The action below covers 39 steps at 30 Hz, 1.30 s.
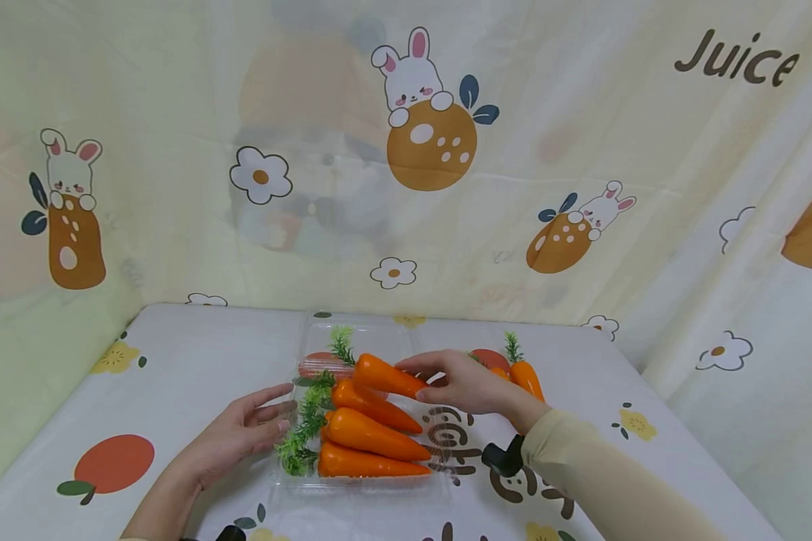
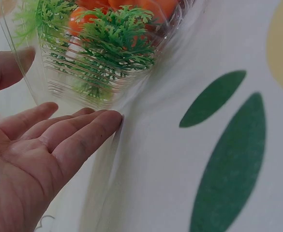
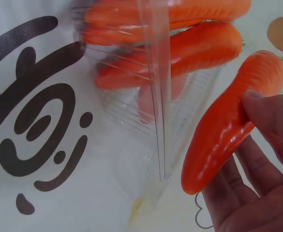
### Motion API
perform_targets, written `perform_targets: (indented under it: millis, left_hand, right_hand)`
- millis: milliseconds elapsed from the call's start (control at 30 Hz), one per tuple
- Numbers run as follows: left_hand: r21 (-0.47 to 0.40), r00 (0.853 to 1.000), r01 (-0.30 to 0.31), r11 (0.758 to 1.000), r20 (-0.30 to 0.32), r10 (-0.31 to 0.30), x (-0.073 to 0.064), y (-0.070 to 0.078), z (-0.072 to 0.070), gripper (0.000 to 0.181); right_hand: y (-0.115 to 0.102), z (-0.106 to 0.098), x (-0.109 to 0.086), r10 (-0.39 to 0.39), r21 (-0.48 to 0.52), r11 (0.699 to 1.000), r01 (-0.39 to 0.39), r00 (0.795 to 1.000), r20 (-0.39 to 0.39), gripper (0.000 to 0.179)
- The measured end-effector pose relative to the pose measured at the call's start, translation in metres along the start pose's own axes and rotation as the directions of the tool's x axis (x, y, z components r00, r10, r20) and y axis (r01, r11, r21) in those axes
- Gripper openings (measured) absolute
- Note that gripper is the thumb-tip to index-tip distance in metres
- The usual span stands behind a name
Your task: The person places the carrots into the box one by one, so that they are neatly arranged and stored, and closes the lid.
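A clear plastic box (image 1: 365, 482) holds several orange toy carrots (image 1: 377, 433) lying side by side, their green tops toward the left. At the far side of the box, my right hand (image 1: 463, 382) grips another carrot (image 1: 387, 376) between thumb and fingers; the right wrist view shows this carrot (image 3: 228, 125) above the box's rim. My left hand (image 1: 243, 430) is by the box's left wall, fingers extended. In the left wrist view the fingertips (image 2: 110, 121) are at the ribbed wall, beside the green leaves (image 2: 117, 43).
More carrots (image 1: 528, 379) lie on the table to the right, partly behind my right wrist. The box's transparent lid (image 1: 379, 330) lies folded back at the far side. A printed cloth covers the table, and a printed curtain (image 1: 325, 225) hangs behind it.
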<state>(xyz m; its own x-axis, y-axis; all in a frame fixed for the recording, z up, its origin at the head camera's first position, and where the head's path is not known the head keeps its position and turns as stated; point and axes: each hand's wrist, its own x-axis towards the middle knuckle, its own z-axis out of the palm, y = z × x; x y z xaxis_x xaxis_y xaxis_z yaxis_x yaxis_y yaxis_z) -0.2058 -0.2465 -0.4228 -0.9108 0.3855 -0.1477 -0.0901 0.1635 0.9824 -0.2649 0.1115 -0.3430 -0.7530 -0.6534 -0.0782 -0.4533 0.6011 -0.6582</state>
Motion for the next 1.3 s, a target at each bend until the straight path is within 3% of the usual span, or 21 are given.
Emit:
perform_targets:
  millis: [733,1300]
  left_hand:
    - [0.008,1.000,0.008,1.000,-0.007,-0.008,0.000,0.000,0.000,0.073]
    - [-0.006,1.000,0.004,1.000,-0.002,-0.004,0.001,-0.001,-0.001,0.073]
  right_hand:
    - [-0.007,0.016,0.014,0.035,0.015,0.999,-0.036,0.996,0.076,0.042]
    - [-0.015,0.026,0.019,0.020,0.013,1.000,-0.022,0.995,0.098,0.040]
